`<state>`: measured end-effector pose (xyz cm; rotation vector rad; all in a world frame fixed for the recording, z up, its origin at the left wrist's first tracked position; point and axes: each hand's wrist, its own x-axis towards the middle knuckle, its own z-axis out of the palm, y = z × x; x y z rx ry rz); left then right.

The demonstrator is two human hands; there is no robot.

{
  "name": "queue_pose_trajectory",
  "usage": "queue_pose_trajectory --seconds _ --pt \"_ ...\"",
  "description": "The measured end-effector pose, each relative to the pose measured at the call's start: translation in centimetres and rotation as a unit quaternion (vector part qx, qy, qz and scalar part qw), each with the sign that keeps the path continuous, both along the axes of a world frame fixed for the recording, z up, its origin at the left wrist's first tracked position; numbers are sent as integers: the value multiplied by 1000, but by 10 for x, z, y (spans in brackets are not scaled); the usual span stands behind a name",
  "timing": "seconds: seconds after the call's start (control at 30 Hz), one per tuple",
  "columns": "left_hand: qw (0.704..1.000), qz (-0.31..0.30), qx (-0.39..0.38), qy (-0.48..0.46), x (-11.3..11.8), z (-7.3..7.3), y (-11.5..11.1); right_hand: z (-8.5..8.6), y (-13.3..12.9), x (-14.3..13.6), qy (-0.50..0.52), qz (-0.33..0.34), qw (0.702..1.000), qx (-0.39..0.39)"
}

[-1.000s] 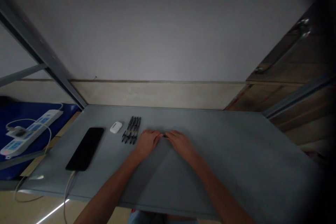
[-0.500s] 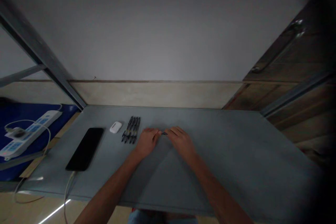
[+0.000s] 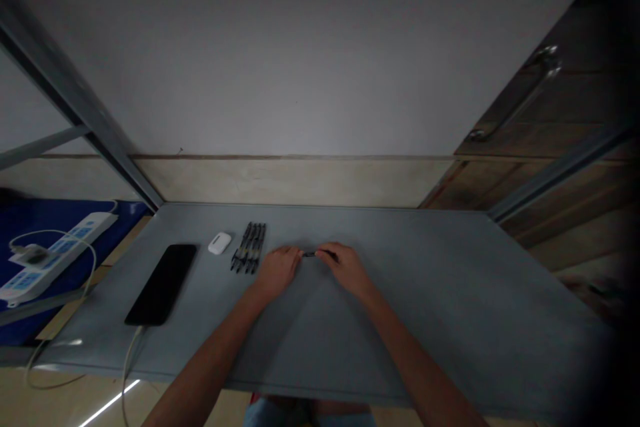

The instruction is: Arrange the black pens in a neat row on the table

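Observation:
Between my two hands a dark pen (image 3: 309, 254) lies sideways, with only its middle stretch showing. Its left end is pinched by my left hand (image 3: 280, 270), fingers closed. The right end sits in the closed fingers of my right hand (image 3: 345, 265). Just left of my left hand, several black pens (image 3: 249, 248) lie side by side in a row on the grey tabletop (image 3: 440, 293). Whether the held pen is whole or in parts, I cannot tell.
A white earbud case (image 3: 219, 243) lies left of the pens. Further left is a black phone (image 3: 163, 285) with a cable running off the table's front edge. A white power strip (image 3: 60, 257) rests on a blue surface beyond the left edge. A wall stands behind.
My hands have drawn slightly apart, so more of the pen shows between them. The fingers of my right hand have shifted their hold. The pens in the row have stayed put.

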<state>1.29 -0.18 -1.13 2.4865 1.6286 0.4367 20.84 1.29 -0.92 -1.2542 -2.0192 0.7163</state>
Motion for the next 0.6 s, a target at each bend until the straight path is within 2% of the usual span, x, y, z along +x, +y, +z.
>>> queue_pose_trajectory --seconds 0.37,0.6 --pt "998 -8 -39 -54 -1 9 -4 4 -1 2 96 4 995 2" --pt "998 -24 -24 -46 -1 10 -7 5 -4 -3 20 43 998 -47"
